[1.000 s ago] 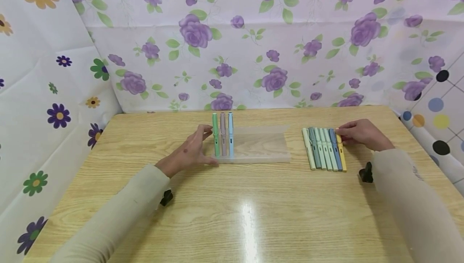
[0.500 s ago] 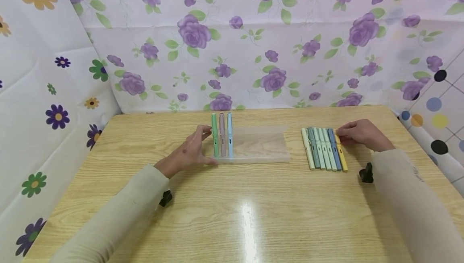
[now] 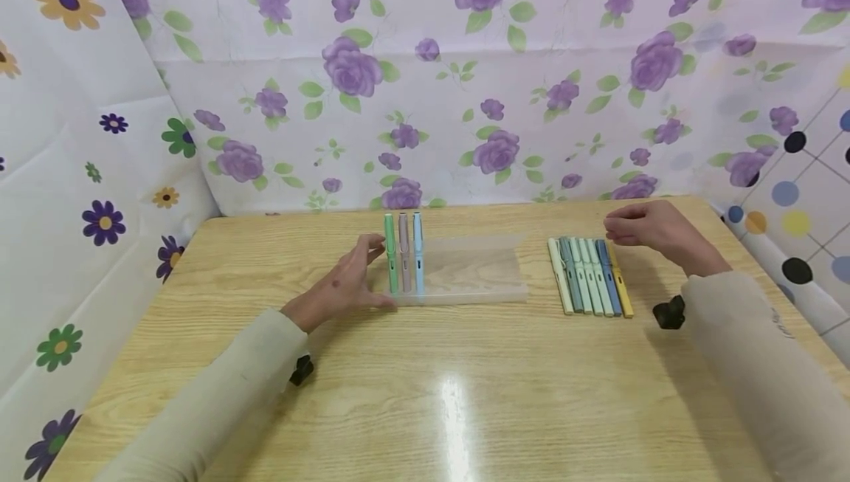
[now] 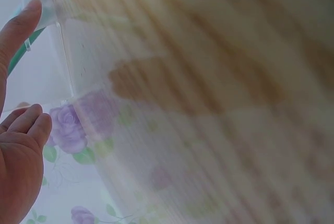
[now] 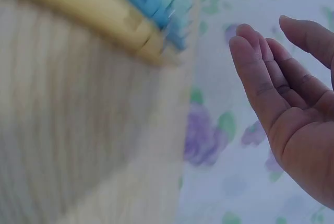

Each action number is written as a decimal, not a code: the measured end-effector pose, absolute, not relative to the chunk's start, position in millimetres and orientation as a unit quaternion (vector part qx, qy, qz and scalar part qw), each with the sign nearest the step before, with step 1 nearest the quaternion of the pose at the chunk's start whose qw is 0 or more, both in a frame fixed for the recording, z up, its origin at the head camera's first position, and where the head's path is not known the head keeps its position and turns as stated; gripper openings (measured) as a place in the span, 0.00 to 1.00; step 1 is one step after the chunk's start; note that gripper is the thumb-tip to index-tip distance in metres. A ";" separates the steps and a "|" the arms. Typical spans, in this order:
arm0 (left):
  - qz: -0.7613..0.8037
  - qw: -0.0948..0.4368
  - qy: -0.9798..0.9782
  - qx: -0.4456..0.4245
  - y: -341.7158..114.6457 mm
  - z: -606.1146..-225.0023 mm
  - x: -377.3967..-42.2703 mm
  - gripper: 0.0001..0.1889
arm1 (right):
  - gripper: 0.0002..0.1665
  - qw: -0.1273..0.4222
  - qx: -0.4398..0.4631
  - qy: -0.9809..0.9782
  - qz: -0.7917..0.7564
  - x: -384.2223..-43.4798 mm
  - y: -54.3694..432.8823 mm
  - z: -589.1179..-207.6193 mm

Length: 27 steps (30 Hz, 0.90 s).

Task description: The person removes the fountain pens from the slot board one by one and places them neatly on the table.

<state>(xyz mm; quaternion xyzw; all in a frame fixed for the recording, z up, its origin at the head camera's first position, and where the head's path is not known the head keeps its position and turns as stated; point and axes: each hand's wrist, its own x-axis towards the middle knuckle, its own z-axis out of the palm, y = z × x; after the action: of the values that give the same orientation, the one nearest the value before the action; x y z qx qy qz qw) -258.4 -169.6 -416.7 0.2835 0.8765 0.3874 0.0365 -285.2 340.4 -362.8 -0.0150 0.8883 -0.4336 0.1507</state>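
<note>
A slim yellow pen (image 3: 620, 283) points away, slanting left, near the right hand (image 3: 660, 229), fingers loose and empty, the left hand (image 3: 345, 281) spreading its fingers.

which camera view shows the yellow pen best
The head view: the yellow pen shows nearly its whole length. The right wrist view has it larger but blurred and cut off; the left wrist view lacks it.

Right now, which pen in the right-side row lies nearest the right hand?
The yellow pen, at the far right end; no other is yellow.
</note>
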 end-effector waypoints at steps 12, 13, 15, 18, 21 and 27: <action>0.381 0.037 0.879 0.285 -169.5 -415.8 -258.5 0.56 | 0.32 0.126 -0.059 0.883 -0.449 -280.8 282.3 -328.4; 0.380 0.037 0.880 0.284 -169.6 -415.7 -258.7 0.56 | 0.32 0.127 -0.061 0.881 -0.452 -280.4 277.2 -326.1; 0.376 0.036 0.882 0.282 -169.6 -415.1 -258.9 0.55 | 0.31 0.131 -0.070 0.876 -0.459 -279.9 267.7 -322.2; 0.368 0.034 0.887 0.278 -169.7 -414.3 -258.6 0.54 | 0.32 0.137 -0.083 0.867 -0.471 -279.6 254.2 -318.9; 0.364 0.034 0.889 0.275 -169.8 -414.0 -257.7 0.53 | 0.31 0.139 -0.103 0.863 -0.474 -280.4 242.2 -318.8; 0.374 0.044 0.885 0.274 -170.1 -415.2 -256.2 0.53 | 0.26 0.140 -0.134 0.860 -0.473 -282.5 217.4 -322.1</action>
<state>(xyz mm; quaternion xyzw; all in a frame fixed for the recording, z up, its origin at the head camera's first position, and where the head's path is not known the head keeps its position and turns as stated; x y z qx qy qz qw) -256.2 -170.1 -415.2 0.2740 0.8849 0.3742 0.0435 -282.5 217.4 -322.1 -0.1338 0.8597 -0.4727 0.1399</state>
